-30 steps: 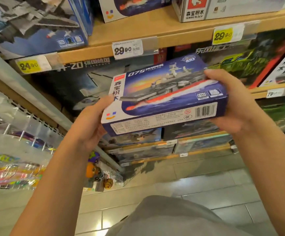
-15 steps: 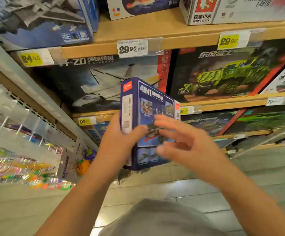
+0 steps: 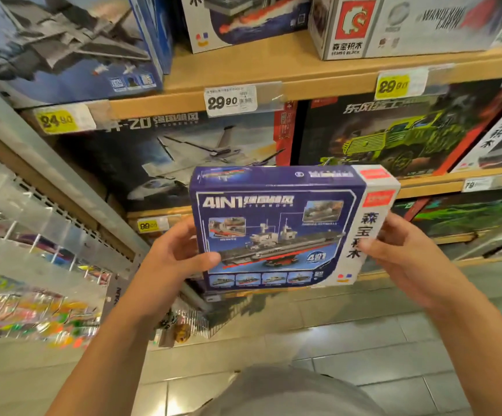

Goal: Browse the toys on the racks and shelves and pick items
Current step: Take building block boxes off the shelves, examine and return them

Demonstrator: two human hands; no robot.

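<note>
A blue building-block box (image 3: 279, 229) with a warship picture and "4IN1" print faces me, held up in front of the shelves. My left hand (image 3: 173, 259) grips its left edge, thumb across the printed face. My right hand (image 3: 399, 250) holds the right edge at the white strip, fingers behind the box.
Wooden shelves (image 3: 303, 82) carry large toy boxes: a jet box (image 3: 189, 151), a green truck box (image 3: 393, 136), more above. Price tags (image 3: 230, 100) line the shelf edges. A rack of hanging packets (image 3: 33, 265) stands at the left. Grey floor tiles (image 3: 363, 340) lie below.
The box has been turned from its front picture, through an on-end position, to show its "4IN1" face. My right hand let go mid-turn and now holds the right edge again.
</note>
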